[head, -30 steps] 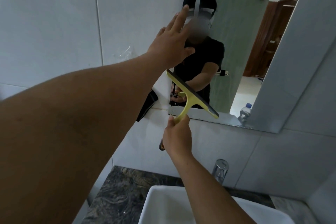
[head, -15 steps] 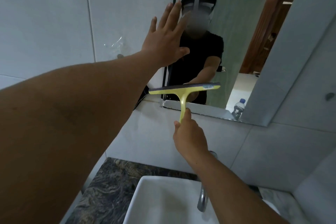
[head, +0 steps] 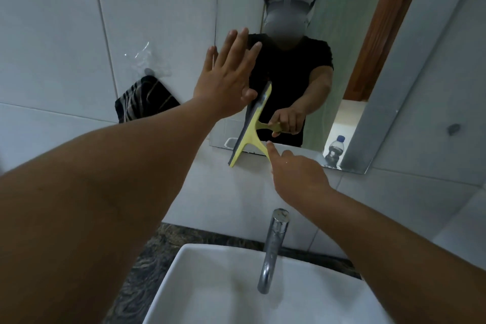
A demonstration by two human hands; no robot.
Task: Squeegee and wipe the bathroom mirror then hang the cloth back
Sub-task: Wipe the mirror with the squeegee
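The wall mirror (head: 349,42) hangs above the basin. My right hand (head: 294,173) grips the handle of a yellow squeegee (head: 248,129), whose dark blade stands almost upright across the mirror's lower left edge. My left hand (head: 228,79) is raised with fingers spread, flat near the mirror's left edge just above the blade. A dark striped cloth (head: 143,98) hangs from a hook (head: 148,71) on the tiled wall to the left of the mirror.
A white basin (head: 200,284) with a chrome tap (head: 273,244) sits below on a dark marble counter (head: 155,252). The mirror reflects a person, a water bottle (head: 334,148) and a wooden door. Grey wall tiles surround the mirror.
The squeegee turned from level to nearly upright and dropped to the mirror's lower left corner. My left hand stayed raised by the mirror's edge. The view tilted down, showing more basin and the cloth.
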